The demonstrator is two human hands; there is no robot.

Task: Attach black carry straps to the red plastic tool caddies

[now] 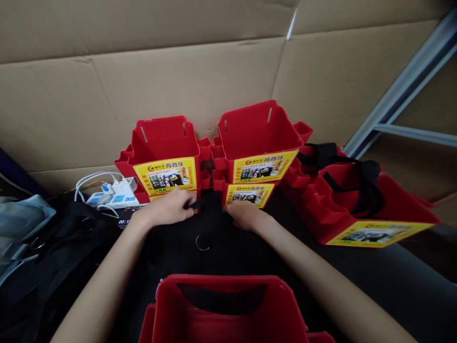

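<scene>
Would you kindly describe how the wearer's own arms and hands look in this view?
The left hand and right hand are ungloved. The left forearm and right forearm narrow toward the wrists, with no sleeve, watch or bracelet showing. Some fingers are hidden, so rings cannot be ruled out.

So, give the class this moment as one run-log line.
left hand: pinching black cloth | right hand: at same cloth | nearer: red box | beyond: stacked red boxes
</scene>
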